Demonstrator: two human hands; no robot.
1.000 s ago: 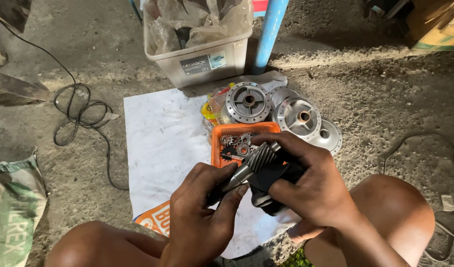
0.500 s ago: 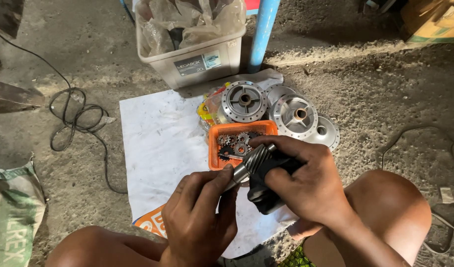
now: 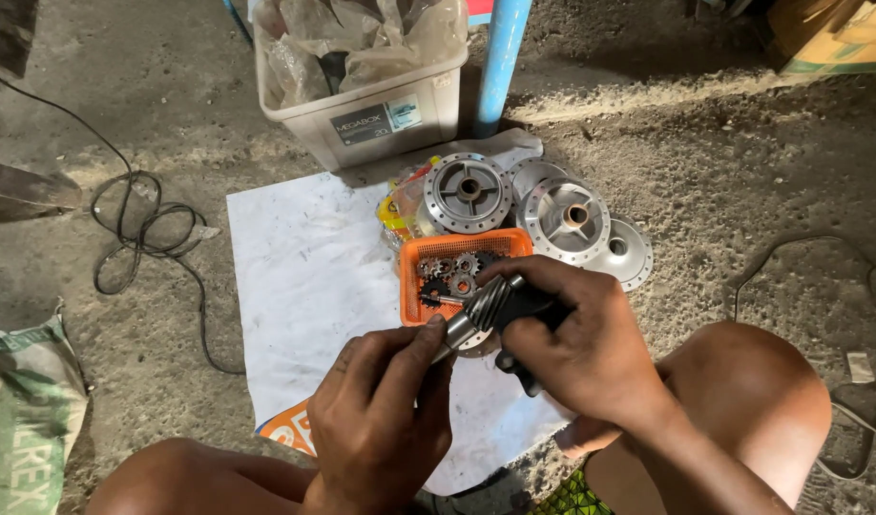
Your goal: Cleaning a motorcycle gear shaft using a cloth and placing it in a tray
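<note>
The right hand (image 3: 581, 348) is wrapped around a dark gear shaft (image 3: 490, 310), its fingers clamped over the black body while the spiral-toothed metal end sticks out toward the left. The left hand (image 3: 385, 415) meets that shaft from below: its thumb and fingertips are closed on the shiny lower end, so both hands grip the same part, held in the air above the lower edge of the orange tray (image 3: 414, 286). The tray lies just beyond the knuckles and holds several small gears (image 3: 457, 277). It rests on a white sheet (image 3: 304, 277) spread over the rough concrete floor (image 3: 743, 172). Behind the tray lie round metal hubs (image 3: 564, 217), touching or overlapping one another. Farther back stand a translucent plastic bin (image 3: 362, 114) and a blue pole (image 3: 503, 57). A black cable (image 3: 142, 238) coils on the floor to the left, well apart from the hands.
</note>
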